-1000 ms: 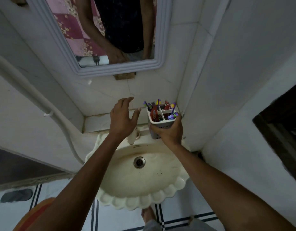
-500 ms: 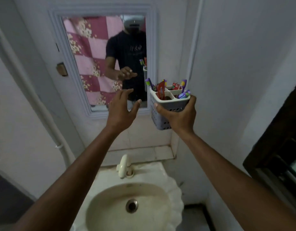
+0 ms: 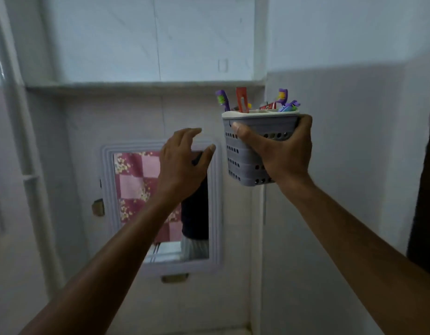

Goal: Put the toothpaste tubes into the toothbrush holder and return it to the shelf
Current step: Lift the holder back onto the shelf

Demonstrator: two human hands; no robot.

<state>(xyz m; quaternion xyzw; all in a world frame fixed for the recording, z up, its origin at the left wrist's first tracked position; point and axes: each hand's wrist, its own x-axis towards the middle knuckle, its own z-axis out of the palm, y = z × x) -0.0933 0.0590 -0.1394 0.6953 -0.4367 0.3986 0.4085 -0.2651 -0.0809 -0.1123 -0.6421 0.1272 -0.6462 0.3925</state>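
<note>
We see the shelf [image 3: 141,84] across the wall above the mirror [image 3: 160,204]. Just below its right end, our right hand [image 3: 279,151] grips the upright toothbrush holder [image 3: 247,151], toothpaste tubes [image 3: 241,99] and brushes poking out. Our left hand [image 3: 182,163] hovers beside it, fingers spread, empty.

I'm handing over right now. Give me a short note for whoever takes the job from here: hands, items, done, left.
Right hand: gripping the toothbrush holder around its side, upright, raised just below shelf level.
Left hand: empty, fingers spread, in front of the mirror, beside the holder but not touching it.
Items: a red toothpaste tube and purple toothbrushes stand in the holder.
Done: tubes loaded, as far as shows.
Left: lift the holder onto the shelf above the mirror and let go.
</note>
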